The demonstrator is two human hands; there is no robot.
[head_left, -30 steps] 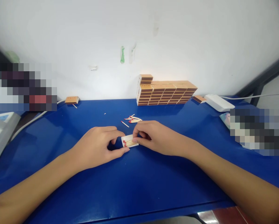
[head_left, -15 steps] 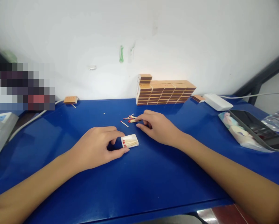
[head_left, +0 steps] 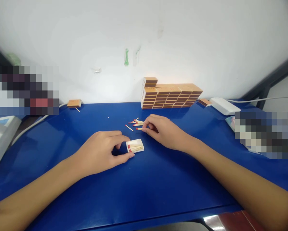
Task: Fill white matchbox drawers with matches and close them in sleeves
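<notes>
My left hand (head_left: 105,149) grips the left end of a small white matchbox tray (head_left: 138,142) between fingers and thumb. Several red-tipped matches (head_left: 135,149) lie in the tray, heads toward my left hand. Beyond it, my right hand (head_left: 160,128) pinches a match (head_left: 139,129) between thumb and fingertips, its red head pointing left; whether more than one match is in the pinch I cannot tell. Just behind those fingertips is a loose pile of matches (head_left: 137,122), partly hidden by the hand. One single match (head_left: 129,128) lies left of the pile.
Against the wall stands a stack of matchboxes (head_left: 171,96). Another matchbox (head_left: 74,103) lies at the back left, one more (head_left: 205,102) right of the stack. A white power bank-like block (head_left: 224,106) sits at the back right. The blue table (head_left: 144,192) runs to a front edge.
The thumb and fingers of my right hand have closed on a match and drawn it slightly toward me from the pile. My left hand stays at the tray.
</notes>
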